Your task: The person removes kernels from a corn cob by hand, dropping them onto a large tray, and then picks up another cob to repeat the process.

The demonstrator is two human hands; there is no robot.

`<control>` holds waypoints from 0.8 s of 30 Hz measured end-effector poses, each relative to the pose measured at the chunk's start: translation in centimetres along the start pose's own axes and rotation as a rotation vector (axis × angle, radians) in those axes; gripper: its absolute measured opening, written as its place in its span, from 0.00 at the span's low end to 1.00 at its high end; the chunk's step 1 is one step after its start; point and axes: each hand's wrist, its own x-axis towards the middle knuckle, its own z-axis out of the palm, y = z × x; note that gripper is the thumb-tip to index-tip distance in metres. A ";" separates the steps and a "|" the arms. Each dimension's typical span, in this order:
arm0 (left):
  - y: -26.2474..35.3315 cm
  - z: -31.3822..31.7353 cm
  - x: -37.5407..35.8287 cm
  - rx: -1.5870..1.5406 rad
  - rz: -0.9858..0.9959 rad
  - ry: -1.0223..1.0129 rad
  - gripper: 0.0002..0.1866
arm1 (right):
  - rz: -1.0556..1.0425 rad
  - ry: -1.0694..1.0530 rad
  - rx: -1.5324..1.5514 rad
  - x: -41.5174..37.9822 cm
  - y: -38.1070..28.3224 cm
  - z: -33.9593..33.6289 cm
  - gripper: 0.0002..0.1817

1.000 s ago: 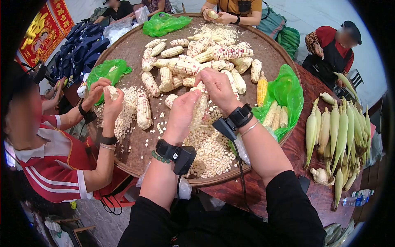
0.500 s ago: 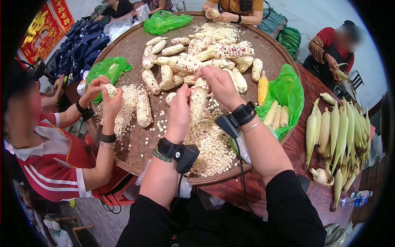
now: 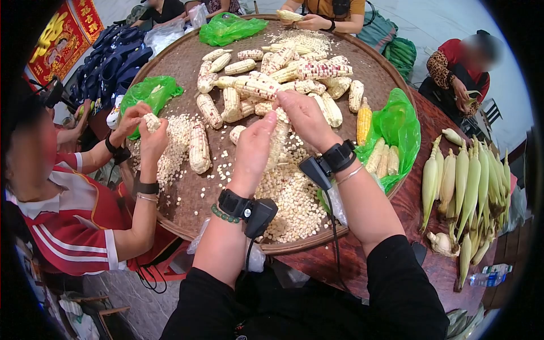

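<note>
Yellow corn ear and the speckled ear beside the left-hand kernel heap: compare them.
The yellow ear is uniformly golden; the speckled ear is cream with dark reddish kernels. The yellow ear looks slimmer and tapers to a narrow end, while the speckled ear is thicker and blunter. Both are husked and lie on the woven tray.

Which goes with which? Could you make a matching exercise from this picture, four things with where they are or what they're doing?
1. Yellow cob
2. Husked-up cobs
3. Green bead bracelet
4. Left hand and right hand

A. On the reddish table
B. Around the left wrist
C. Holding one pale cob
D. Beside a green bag

1-D, 2-A, 3-B, 4-C
</note>
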 end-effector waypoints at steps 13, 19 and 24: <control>-0.9 0.0 0.1 -0.144 -0.004 -0.023 0.19 | -0.166 0.046 -0.101 0.0 -0.7 0.1 0.21; -1.3 -0.5 0.1 -0.040 -0.040 0.031 0.15 | -0.182 0.039 -0.076 -0.1 -1.0 0.4 0.22; -1.6 -0.1 0.5 -0.315 -0.093 0.108 0.18 | -0.174 0.041 -0.083 0.1 -0.8 0.3 0.21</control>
